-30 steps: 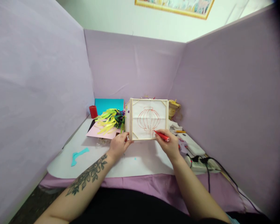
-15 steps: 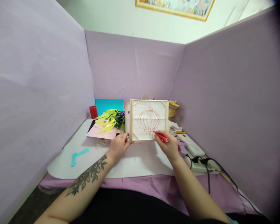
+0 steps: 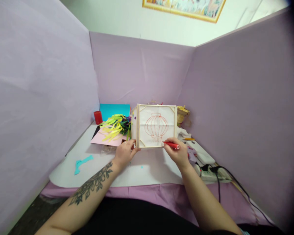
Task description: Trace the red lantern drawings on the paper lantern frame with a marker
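Paper-panelled wooden box (image 3: 170,125) stands upright above the white table surface (image 3: 152,176), forward of both hands and between them, its front panel facing us. We see it as nearly square, with no long axis we can call; a slimmer side face shows at its left. On the front panel we record a red line drawing of a lantern (image 3: 156,126).

Left hand (image 3: 123,152) is the nearer: thumb and fingers close on the box's lower left corner, forearm reaching in from the lower left. Whether the box's base rests on the table, we cannot tell.

Right hand (image 3: 178,154) grips a red marker (image 3: 172,145) in a narrow writing hold at the panel's lower right. The marker lies almost level, tip pointing left, its blunt end at the right and slightly lower. We read the tip as just beside the drawing's fringe; contact with the paper is too small to judge. The right forearm rises from the lower right, wrist below the box's lower edge.
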A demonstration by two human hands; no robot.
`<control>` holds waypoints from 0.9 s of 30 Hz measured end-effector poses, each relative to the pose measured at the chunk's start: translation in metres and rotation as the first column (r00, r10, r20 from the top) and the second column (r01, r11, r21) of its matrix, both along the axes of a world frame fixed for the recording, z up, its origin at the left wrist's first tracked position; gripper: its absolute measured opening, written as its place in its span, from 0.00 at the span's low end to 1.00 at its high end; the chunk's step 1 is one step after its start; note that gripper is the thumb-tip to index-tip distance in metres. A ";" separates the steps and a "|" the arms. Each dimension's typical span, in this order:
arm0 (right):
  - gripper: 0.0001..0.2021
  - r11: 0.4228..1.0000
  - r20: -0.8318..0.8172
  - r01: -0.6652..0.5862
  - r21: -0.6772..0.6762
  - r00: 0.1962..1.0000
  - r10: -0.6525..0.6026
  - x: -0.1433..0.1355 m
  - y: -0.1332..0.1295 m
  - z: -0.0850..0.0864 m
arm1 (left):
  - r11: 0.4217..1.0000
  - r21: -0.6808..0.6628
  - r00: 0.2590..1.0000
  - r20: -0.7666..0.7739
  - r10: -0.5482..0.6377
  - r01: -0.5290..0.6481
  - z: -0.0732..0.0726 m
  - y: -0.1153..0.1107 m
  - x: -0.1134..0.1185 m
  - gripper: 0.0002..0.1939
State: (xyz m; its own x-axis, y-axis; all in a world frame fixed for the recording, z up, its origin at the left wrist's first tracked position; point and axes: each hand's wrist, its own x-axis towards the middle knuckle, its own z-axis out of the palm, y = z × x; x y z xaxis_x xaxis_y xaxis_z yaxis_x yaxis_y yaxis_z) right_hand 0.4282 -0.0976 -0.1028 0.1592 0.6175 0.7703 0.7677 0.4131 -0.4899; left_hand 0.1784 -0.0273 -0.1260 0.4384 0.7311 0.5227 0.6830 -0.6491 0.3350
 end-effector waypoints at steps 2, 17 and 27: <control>0.03 1.000 -0.016 -0.005 -0.002 1.000 0.005 0.000 -0.001 0.000 | 1.000 -0.004 1.000 0.000 0.001 -0.001 0.001 0.000 0.000 0.13; 0.01 0.994 -0.203 -0.100 -0.039 0.975 0.090 0.004 -0.007 0.006 | 1.000 -0.001 1.000 -0.002 -0.003 0.003 0.001 0.000 0.000 0.13; 0.04 0.992 -0.022 -0.112 0.061 0.993 0.114 -0.020 0.001 0.005 | 1.000 0.020 1.000 0.011 -0.005 0.004 0.001 0.000 -0.001 0.13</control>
